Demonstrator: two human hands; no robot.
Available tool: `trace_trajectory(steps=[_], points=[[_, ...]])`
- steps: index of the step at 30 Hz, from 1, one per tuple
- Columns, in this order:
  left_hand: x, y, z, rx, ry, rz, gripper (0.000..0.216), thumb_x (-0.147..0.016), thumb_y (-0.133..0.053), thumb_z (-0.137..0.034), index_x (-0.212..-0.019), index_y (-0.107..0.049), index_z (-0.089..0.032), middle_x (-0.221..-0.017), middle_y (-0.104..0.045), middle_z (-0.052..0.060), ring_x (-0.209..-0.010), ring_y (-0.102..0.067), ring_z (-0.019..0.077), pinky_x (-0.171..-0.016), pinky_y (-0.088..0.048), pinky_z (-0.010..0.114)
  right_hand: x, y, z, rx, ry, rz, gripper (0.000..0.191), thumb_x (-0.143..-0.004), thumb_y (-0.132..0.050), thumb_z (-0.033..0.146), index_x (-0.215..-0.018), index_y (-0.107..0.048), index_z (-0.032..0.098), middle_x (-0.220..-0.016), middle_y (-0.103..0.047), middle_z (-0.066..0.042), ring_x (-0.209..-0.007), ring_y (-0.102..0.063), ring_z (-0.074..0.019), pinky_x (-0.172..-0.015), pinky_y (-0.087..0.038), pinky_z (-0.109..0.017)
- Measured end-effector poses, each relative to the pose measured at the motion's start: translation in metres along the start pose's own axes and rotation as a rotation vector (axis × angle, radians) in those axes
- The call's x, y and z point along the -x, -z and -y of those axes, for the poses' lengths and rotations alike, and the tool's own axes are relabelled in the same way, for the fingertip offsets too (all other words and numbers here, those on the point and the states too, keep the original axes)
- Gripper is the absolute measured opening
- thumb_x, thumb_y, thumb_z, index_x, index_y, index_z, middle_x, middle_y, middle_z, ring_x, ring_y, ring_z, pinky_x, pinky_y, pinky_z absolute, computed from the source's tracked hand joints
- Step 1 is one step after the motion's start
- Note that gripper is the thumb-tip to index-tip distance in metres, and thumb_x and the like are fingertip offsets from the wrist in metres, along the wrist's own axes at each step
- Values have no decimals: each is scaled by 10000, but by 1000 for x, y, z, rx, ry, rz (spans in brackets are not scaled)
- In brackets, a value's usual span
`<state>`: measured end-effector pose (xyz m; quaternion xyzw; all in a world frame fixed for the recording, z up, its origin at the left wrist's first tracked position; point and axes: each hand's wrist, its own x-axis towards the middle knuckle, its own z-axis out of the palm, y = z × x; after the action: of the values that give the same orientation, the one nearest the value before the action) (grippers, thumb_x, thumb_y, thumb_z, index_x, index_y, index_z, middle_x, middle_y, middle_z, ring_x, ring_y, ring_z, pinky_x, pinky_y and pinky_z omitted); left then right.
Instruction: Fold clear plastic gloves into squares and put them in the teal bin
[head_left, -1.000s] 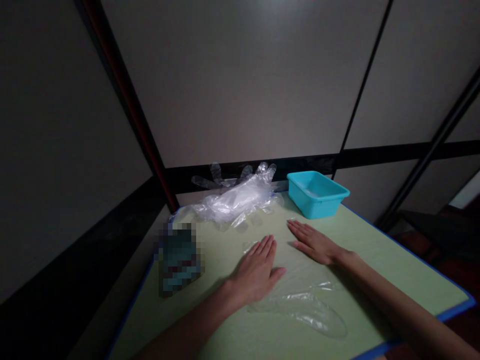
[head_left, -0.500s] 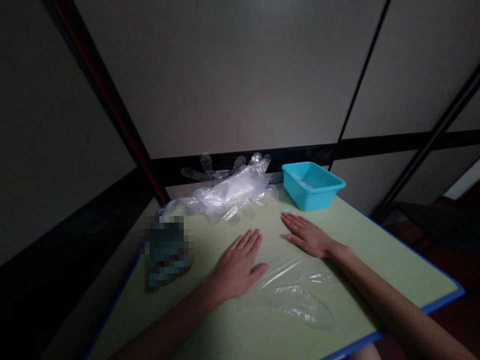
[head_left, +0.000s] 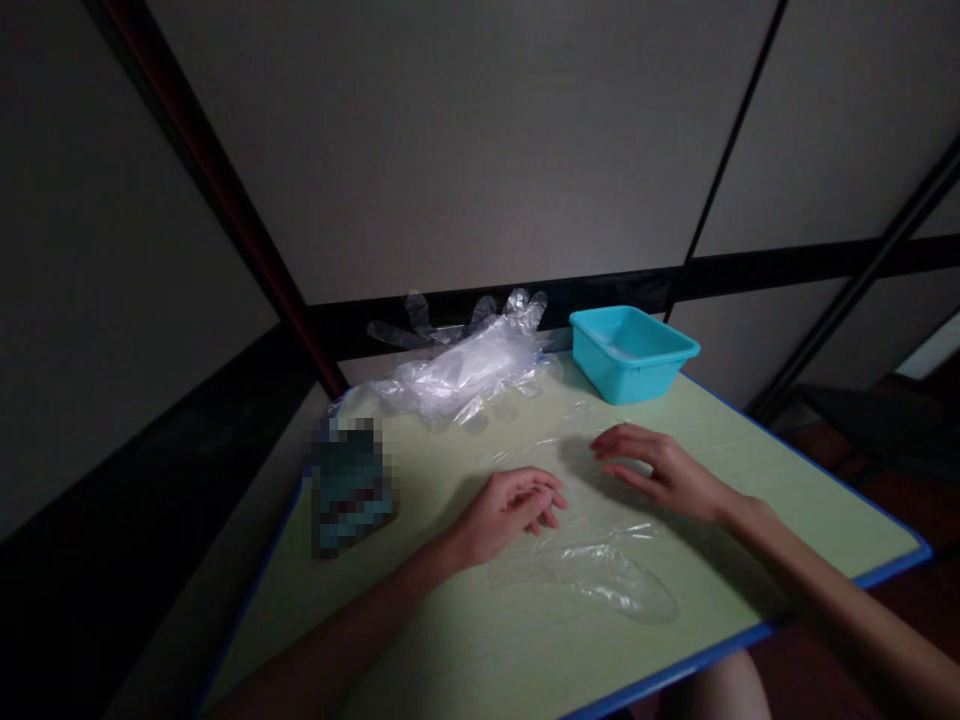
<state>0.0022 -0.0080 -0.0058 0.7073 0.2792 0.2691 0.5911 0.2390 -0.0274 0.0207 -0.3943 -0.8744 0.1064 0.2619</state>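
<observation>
The fingers of the left hand (head_left: 517,510) are curling loosely inward, with the thumb lying across them in this view; no held thing is showing there. The fingers of the right hand (head_left: 660,470) are bending slightly and pointing toward the left hand, with the thumb standing apart below them and a clear gap showing between; they are holding nothing visible. A shadow is falling beside the right fingertips, so that hand is hovering over the table; whether the left fingertips are touching the film beneath them, I cannot tell.

Between and below both sets of fingers, a clear plastic glove (head_left: 619,583) is lying flat, its shiny, wrinkled rounded part reaching toward the person. Its far parts are blending into the tabletop near the right fingertips, and their outline is hard to follow.

Beyond the left fingers, a heap of clear gloves (head_left: 465,370) is sprawling along the far edge, a few glove fingers sticking up against the wall panel (head_left: 487,150). Beyond the right fingers, a turquoise basin (head_left: 636,385) is standing upright on the far corner. Well left of the left fingers, a pixelated object (head_left: 352,495) is sitting near the table's side. Under everything, the pale green table (head_left: 810,510) is showing a blue edge.
</observation>
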Motion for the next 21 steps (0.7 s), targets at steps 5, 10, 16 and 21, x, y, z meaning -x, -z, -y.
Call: trace_trajectory(steps=[5, 10, 16, 21], points=[[0, -9, 4, 156, 112, 90, 278, -733, -570, -365, -843, -556, -110, -821, -617, 79, -633, -589, 121, -543, -421, 223, 30, 17, 51, 20, 14, 354, 147, -775, -552, 235, -908, -602, 197, -949, -574, -44, -883, -530, -163, -768, -443, -311], [-1, -9, 7, 168, 119, 72, 280, -716, -590, -361, -821, -556, -103, -796, -611, 69, -620, -584, 115, -549, -423, 228, 55, 12, 73, 151, 47, 375, 122, -792, -501, 141, -772, -615, 180, -867, -591, -44, -835, -532, -172, -746, -430, -329], [-1, -9, 6, 172, 107, 67, 266, -712, -596, -347, -812, -557, -104, -764, -609, 57, -613, -575, 102, -540, -416, 216, 59, 3, 74, 199, 147, 267, 252, -839, -386, 92, -790, -618, 179, -868, -606, -61, -813, -530, -173, -707, -435, -329], [-1, -8, 7, 167, 113, 69, 283, -708, -596, -360, -820, -557, -102, -775, -608, 56, -605, -571, 98, -540, -421, 218, 59, 11, 75, 113, 99, 243, 215, -835, -407, 151, -850, -620, 176, -885, -605, -65, -820, -543, -170, -711, -457, -326]])
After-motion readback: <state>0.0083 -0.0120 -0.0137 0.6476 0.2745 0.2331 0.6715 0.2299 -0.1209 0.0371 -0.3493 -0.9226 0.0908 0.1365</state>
